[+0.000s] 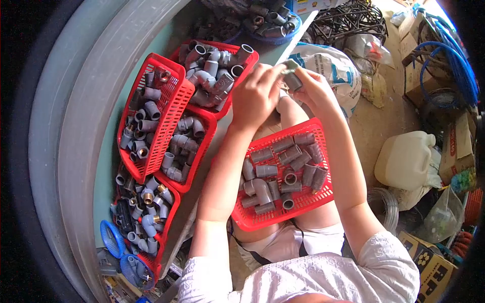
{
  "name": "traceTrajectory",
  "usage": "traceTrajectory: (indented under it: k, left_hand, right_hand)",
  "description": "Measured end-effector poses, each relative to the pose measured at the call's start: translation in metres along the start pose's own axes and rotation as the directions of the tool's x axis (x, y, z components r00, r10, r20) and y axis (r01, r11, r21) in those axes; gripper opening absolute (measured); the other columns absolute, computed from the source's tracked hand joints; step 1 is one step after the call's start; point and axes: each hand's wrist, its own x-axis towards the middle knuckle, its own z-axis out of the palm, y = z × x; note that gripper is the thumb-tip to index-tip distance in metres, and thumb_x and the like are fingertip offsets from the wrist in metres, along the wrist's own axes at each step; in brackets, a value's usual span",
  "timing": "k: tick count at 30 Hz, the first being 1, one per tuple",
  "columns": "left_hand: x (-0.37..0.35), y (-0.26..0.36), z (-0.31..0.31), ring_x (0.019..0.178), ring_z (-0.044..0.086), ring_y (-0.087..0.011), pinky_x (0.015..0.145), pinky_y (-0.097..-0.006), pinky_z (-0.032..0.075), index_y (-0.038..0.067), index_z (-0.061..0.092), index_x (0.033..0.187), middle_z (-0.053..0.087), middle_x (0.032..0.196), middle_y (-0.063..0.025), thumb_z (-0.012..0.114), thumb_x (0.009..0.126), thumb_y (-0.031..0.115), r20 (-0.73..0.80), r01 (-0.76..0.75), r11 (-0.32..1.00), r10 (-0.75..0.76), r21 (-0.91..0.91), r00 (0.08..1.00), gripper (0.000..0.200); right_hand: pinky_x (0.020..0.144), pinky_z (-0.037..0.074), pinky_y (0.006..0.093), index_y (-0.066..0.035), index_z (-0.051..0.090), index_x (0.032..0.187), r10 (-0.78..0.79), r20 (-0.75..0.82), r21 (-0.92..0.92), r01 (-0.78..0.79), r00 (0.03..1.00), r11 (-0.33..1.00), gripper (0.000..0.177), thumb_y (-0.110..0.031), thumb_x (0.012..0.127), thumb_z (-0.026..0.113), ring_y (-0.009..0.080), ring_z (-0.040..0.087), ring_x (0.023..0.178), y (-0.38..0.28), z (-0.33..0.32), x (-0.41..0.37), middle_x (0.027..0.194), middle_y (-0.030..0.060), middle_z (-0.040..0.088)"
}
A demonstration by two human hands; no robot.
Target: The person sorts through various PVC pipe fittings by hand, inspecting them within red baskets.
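Fitting [292, 81] between left hand [257, 95], right hand [316, 89] (touching).

A plumbing-supply storeroom: red baskets [161, 108] of grey pipe fittings [212, 70], coiled blue hose [457, 60] (cartons too).

White textured short-sleeved top [333, 275], white shorts [283, 243]

**Surrounding stock: bench and floor**
Four red baskets [174, 108] of grey pipe fittings [209, 76] stand touching one another from 8 to 11 o'clock on the bench. A blue tub [292, 31] of fittings sits at 12. A black coil [348, 20] lies at 1 o'clock above a printed sack [328, 65]. Blue hose [457, 65] is at 2, a white jug [404, 160] at 3 and a cardboard box [434, 272] at 5.
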Motion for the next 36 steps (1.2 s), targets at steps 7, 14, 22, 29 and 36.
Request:
traceTrajectory:
  k: [7,14,22,29,36]
  left_hand:
    - [-0.001,0.009,-0.001,0.084,0.067,-0.0285,0.071,-0.0385,0.054,0.01,0.068,0.11,0.066,0.095,-0.0097,0.062,0.092,0.013,0.02,-0.012,1.0,0.012,0.0,1.0,0.019]
    - [-0.008,0.017,0.0,0.086,0.067,-0.0295,0.072,-0.0386,0.054,0.009,0.069,0.109,0.066,0.094,-0.0096,0.065,0.089,0.011,0.096,-0.032,0.999,0.036,-0.036,0.995,0.02]
    - [-0.008,0.018,-0.003,0.085,0.066,-0.0302,0.071,-0.0382,0.052,0.01,0.069,0.11,0.065,0.095,-0.0098,0.064,0.088,0.004,0.077,-0.023,0.995,0.031,-0.101,0.997,0.023]
    - [-0.004,0.012,0.001,0.085,0.067,-0.03,0.07,-0.0392,0.053,0.011,0.069,0.108,0.065,0.092,-0.009,0.065,0.089,0.01,-0.02,0.065,0.991,-0.067,-0.116,0.998,0.02]
    - [0.018,0.013,-0.004,0.083,0.066,-0.031,0.069,-0.0388,0.052,0.007,0.068,0.109,0.064,0.092,-0.0116,0.062,0.091,0.008,-0.059,0.02,0.993,-0.028,-0.119,0.998,0.019]
  right_hand:
    - [0.061,0.05,0.0164,-0.011,0.07,0.114,-0.036,0.02,0.039,0.035,0.999,0.999,0.037,-0.041,0.093,0.066,0.0031,0.06,0.072,-0.002,0.0,0.001,0.089,-0.0023,0.067]
    - [0.063,0.053,0.0212,-0.008,0.069,0.111,-0.008,0.052,0.065,0.005,0.999,0.998,0.036,-0.039,0.095,0.063,0.0064,0.062,0.076,0.003,0.001,0.007,0.09,-0.0007,0.067]
    - [0.066,0.057,0.0277,-0.005,0.07,0.102,0.008,0.034,0.028,-0.009,0.999,1.0,0.036,-0.04,0.093,0.066,0.0101,0.064,0.076,0.002,0.004,0.007,0.084,0.0001,0.066]
    - [0.056,0.049,0.0212,-0.004,0.071,0.102,0.003,0.063,0.034,-0.005,0.998,0.999,0.035,-0.038,0.093,0.067,0.0044,0.059,0.068,0.009,-0.002,0.009,0.082,-0.0013,0.065]
    - [0.058,0.056,0.0182,-0.007,0.065,0.114,0.048,0.245,0.332,-0.13,0.968,0.934,0.027,-0.029,0.099,0.059,0.007,0.064,0.069,-0.006,-0.005,-0.004,0.091,-0.0004,0.067]
